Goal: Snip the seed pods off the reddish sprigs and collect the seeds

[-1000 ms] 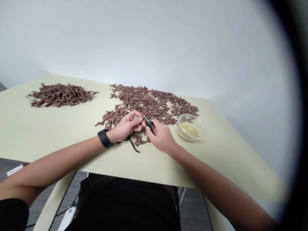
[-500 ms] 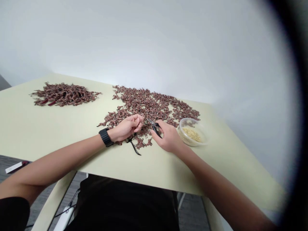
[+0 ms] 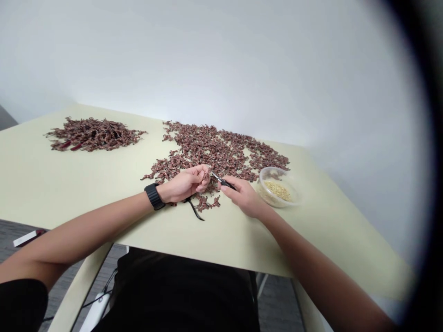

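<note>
My left hand, with a black watch at its wrist, pinches a small reddish-brown piece; its details are too small to make out. My right hand is closed round black-handled pliers, whose metal tip points left and lies close to the pinched piece. Both hands are above the near side of a wide spread of similar brown pieces. Under my left hand, a second black-handled tool lies on the table with only its handle showing.
A clear round tub with small gold-coloured bits stands right of my right hand. Another heap of brown pieces lies at the left on the pale yellow table. A wall rises behind the table.
The pliers have turned in my right hand, and their handles now look closer together. Their tip sits at the piece in my left hand. The whole view has shifted slightly.
</note>
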`<control>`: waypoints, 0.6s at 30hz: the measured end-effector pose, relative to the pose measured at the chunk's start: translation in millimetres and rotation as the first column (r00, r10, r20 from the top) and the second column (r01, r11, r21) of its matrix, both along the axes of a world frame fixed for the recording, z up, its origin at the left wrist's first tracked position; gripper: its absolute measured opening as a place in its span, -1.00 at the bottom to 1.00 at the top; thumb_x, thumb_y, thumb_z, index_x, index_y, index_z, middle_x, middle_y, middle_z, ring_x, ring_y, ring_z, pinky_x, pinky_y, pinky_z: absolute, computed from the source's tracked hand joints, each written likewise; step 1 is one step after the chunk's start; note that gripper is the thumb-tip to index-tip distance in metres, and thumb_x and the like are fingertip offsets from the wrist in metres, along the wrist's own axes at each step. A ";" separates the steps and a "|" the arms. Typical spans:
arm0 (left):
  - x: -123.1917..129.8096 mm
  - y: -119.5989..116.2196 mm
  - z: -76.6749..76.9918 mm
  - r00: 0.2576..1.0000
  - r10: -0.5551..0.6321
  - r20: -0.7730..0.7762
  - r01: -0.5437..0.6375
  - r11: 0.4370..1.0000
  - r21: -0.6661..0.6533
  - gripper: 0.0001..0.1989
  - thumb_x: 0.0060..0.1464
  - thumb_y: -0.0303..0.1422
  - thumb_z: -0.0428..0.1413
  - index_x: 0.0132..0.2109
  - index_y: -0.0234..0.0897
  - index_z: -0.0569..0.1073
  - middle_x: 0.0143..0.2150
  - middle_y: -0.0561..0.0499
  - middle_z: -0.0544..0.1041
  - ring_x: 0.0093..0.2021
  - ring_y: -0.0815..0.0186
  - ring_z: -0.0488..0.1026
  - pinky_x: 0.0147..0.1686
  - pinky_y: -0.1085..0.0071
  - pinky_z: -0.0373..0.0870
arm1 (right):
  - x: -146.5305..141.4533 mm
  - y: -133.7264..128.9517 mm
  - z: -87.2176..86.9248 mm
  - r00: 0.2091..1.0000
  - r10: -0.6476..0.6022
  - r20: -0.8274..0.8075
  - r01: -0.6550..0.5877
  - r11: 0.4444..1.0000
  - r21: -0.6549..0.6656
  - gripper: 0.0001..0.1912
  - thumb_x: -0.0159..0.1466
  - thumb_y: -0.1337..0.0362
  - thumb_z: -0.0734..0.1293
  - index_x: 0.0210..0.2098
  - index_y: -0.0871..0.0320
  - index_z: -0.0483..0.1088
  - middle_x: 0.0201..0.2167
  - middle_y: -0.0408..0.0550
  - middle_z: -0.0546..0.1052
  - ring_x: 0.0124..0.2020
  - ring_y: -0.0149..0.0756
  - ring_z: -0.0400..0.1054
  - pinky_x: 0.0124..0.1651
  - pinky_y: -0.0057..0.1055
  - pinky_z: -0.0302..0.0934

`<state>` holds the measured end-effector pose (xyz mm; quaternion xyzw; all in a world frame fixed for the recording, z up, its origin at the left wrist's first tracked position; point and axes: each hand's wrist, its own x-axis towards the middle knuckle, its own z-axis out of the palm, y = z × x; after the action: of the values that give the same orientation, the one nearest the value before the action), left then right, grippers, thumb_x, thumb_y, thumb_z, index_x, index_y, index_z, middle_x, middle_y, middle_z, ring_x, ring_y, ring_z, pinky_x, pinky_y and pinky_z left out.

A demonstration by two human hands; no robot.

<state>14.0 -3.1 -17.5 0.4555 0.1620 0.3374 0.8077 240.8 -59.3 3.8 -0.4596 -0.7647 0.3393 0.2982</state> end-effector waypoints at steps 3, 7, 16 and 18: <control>0.6 0.3 0.1 1.000 -0.010 0.006 0.011 1.000 -0.015 -0.81 0.06 -0.61 0.15 -0.24 -0.29 0.32 -0.42 0.08 0.30 -0.52 0.47 0.24 -0.47 0.53 0.11 | -1.4 -1.5 0.4 0.998 0.009 -0.062 -0.014 0.996 -0.084 -0.65 0.38 -0.02 0.22 -0.28 0.13 0.39 -0.48 -0.19 0.21 -0.48 -0.38 0.07 -0.43 -0.40 -0.01; 0.7 0.6 1.1 1.000 -0.016 0.000 0.016 0.999 -0.037 -0.79 0.02 -0.63 0.14 -0.27 -0.29 0.31 -0.45 0.09 0.29 -0.53 0.47 0.23 -0.47 0.53 0.12 | -2.5 -2.7 0.2 0.993 0.013 -0.116 -0.032 0.987 -0.157 -0.63 0.35 -0.06 0.25 -0.30 0.13 0.40 -0.53 -0.23 0.10 -0.52 -0.41 -0.02 -0.48 -0.41 -0.05; 0.2 0.2 4.3 1.000 -0.016 -0.006 0.016 0.999 -0.042 -0.77 0.02 -0.64 0.12 -0.21 -0.28 0.33 -0.45 0.09 0.28 -0.53 0.47 0.24 -0.48 0.53 0.11 | 0.3 -1.9 2.5 0.990 0.023 -0.140 -0.050 0.979 -0.197 -0.65 0.37 -0.03 0.25 -0.27 0.14 0.40 -0.53 -0.24 0.08 -0.53 -0.43 -0.03 -0.51 -0.43 -0.07; 0.6 -0.2 4.7 1.000 -0.016 -0.014 0.015 0.999 -0.046 -0.77 0.01 -0.64 0.12 -0.21 -0.28 0.33 -0.46 0.10 0.28 -0.54 0.47 0.23 -0.48 0.53 0.11 | -0.1 -1.9 2.0 0.989 0.025 -0.147 -0.055 0.978 -0.202 -0.64 0.36 -0.04 0.26 -0.28 0.14 0.40 -0.53 -0.24 0.08 -0.53 -0.43 -0.02 -0.52 -0.44 -0.07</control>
<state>14.5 -3.3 -12.9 0.4406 0.1718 0.3241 0.8194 240.6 -61.2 5.8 -0.4470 -0.7112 0.4545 0.2965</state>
